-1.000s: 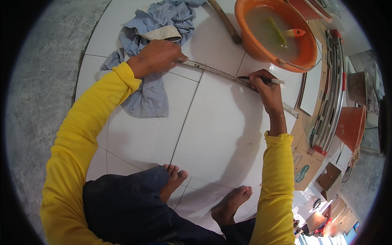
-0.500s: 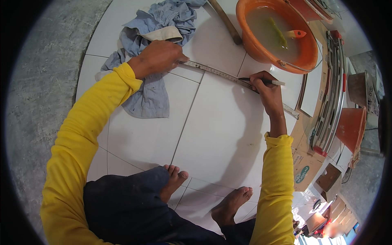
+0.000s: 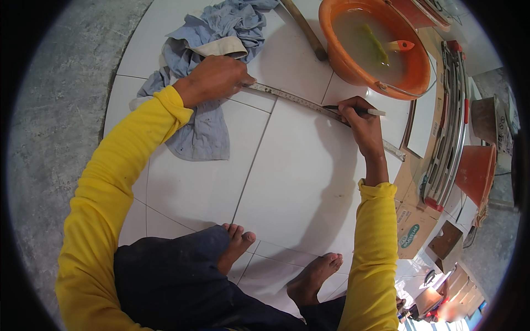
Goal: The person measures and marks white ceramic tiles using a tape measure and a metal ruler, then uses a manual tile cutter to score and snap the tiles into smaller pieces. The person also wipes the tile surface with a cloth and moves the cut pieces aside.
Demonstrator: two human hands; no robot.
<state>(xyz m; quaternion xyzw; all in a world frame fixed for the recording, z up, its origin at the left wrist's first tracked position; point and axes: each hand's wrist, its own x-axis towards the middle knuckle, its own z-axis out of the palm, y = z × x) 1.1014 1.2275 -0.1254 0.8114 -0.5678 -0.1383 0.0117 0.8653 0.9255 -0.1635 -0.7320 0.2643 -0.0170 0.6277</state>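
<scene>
Taking the middle of the view as the clock's centre, a long metal ruler is lying across the white floor tiles, its marked part at one o'clock. The left hand, at eleven o'clock, is closing its fingers on one end of this ruler, and a crumpled blue-grey cloth is lying around and below that hand. The right hand, at two o'clock, is gripping a dark pen with a pale end; the pen is pointing toward the ruler's edge, but I cannot tell if it is touching. The two hands are staying apart.

Between one and two o'clock, an orange bucket is standing near the right hand. It is containing cloudy water, in which a green strip and an orange-tipped handle are showing. At three o'clock, a reddish tub is hiding its inside. Toward half past two, a grey-brown container is standing; its contents I cannot tell.
</scene>
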